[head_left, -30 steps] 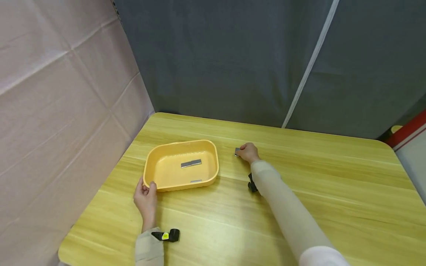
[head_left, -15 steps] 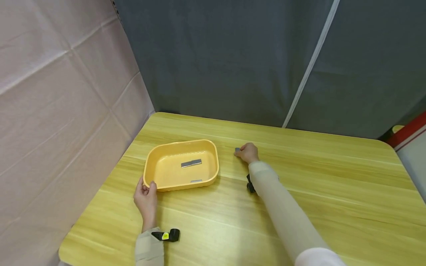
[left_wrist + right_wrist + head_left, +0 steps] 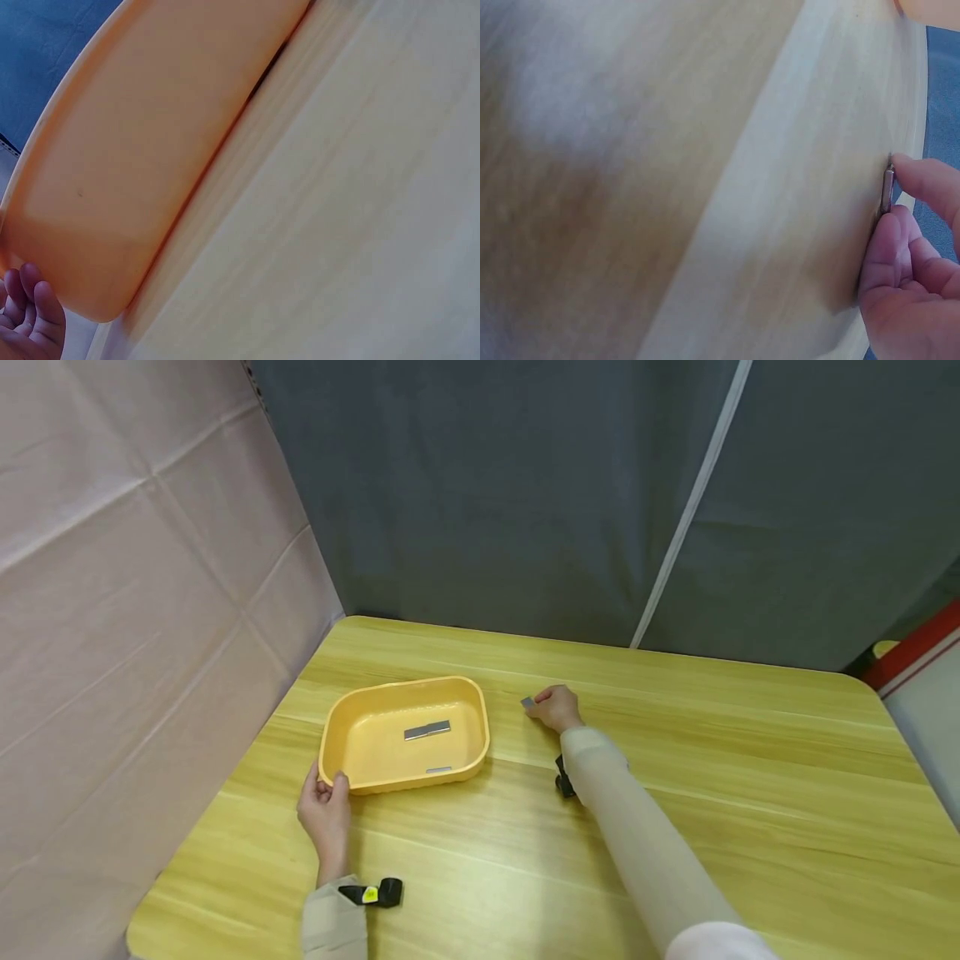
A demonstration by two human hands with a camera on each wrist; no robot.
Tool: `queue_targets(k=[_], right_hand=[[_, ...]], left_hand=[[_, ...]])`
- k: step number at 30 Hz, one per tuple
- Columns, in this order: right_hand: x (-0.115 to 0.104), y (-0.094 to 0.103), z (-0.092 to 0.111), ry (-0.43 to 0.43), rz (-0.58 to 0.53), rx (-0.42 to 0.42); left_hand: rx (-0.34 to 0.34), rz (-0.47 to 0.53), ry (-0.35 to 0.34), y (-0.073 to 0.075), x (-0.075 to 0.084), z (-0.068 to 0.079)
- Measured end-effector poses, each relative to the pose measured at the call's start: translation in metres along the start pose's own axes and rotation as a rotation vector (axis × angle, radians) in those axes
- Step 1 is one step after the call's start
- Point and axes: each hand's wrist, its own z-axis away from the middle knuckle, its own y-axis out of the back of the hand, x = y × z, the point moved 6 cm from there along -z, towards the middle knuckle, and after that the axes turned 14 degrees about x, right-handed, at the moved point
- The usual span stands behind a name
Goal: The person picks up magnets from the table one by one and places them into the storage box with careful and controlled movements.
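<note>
A yellow rectangular plastic basin [image 3: 375, 756] stands at the left of the table in the head view. My left hand [image 3: 324, 827] grips its near left corner, thumb and fingers at the rim; the left wrist view shows the fingers [image 3: 49, 307] against the outer wall. To the right of the basin, my right hand [image 3: 558, 708] pinches a small flat grey metallic piece [image 3: 527, 702] between thumb and fingers. In the right wrist view this piece [image 3: 887, 191] appears edge-on, close to the tabletop. Inside the basin lie a longer grey metallic strip [image 3: 427, 730] and another grey piece [image 3: 438, 770], partly hidden by the near wall.
The wood-grain table [image 3: 735, 777] extends far to the right of both hands. A dark grey curtain [image 3: 480, 502] hangs behind it, and a pale cloth wall [image 3: 135, 693] borders the left. A red and white object [image 3: 918, 647] stands past the right edge.
The right hand has drawn the small grey piece slightly left, and the piece now sits tilted in the fingers. The left hand keeps its grip on the basin. The whole head view has shifted slightly.
</note>
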Motion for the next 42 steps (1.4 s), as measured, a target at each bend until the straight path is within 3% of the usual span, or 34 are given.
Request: queue_targets(k=[19, 23, 26, 29, 33, 35, 38, 42], right_hand=[[0.001, -0.004, -0.004, 0.052, 0.075, -0.105], [0.037, -0.035, -0.045, 0.116, 0.065, -0.146], [0.072, -0.060, -0.081, 0.184, 0.041, -0.128], [0.060, -0.049, -0.066, 0.136, 0.070, -0.136], [0.003, -0.002, -0.002, 0.053, 0.109, -0.158], [-0.007, 0.008, 0.012, 0.057, 0.101, -0.151], [-0.007, 0.011, 0.016, 0.073, 0.081, -0.150], [0.003, 0.005, 0.006, 0.076, 0.083, -0.148]], left_hand=[[0.002, 0.016, -0.013, 0.000, 0.000, 0.000], [-0.004, 0.010, -0.014, -0.001, 0.000, -0.001], [-0.005, 0.011, -0.013, -0.001, 0.000, -0.001], [-0.004, 0.008, -0.013, -0.001, -0.001, 0.000], [-0.006, 0.015, -0.010, 0.000, 0.003, 0.001], [-0.006, 0.014, -0.011, 0.000, 0.003, 0.001], [-0.006, 0.012, -0.012, 0.000, 0.003, 0.001], [0.001, 0.005, -0.014, -0.001, 0.000, -0.001]])
